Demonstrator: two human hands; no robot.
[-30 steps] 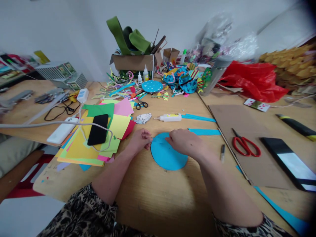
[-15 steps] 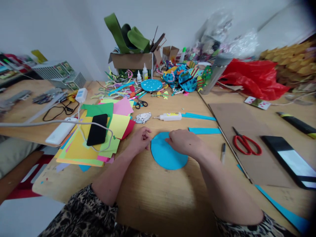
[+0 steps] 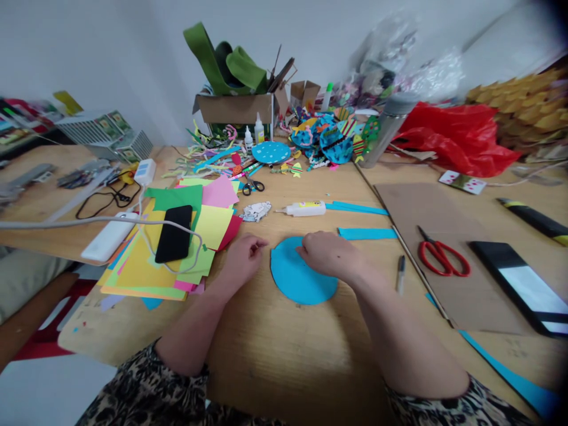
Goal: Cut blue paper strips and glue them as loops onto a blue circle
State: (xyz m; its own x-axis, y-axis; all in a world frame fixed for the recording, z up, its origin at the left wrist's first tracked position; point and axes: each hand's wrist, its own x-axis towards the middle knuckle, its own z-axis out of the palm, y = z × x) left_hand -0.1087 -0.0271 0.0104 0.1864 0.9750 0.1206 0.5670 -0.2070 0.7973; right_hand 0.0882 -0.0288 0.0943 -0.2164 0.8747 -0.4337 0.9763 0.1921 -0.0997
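Blue disc (image 3: pixel 298 281) is lying beneath our closed right fingers (image 3: pixel 313 240) while we are holding our left fingers (image 3: pixel 254 241) loosely open beside it.

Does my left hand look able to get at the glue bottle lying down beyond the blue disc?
Probably yes: only bare tabletop shows between your left hand and the glue bottle. Your right hand, over the blue disc, sits off that path.

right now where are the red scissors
In the head view, the red scissors lie on the right side, on the brown cardboard, just left of the large black phone.
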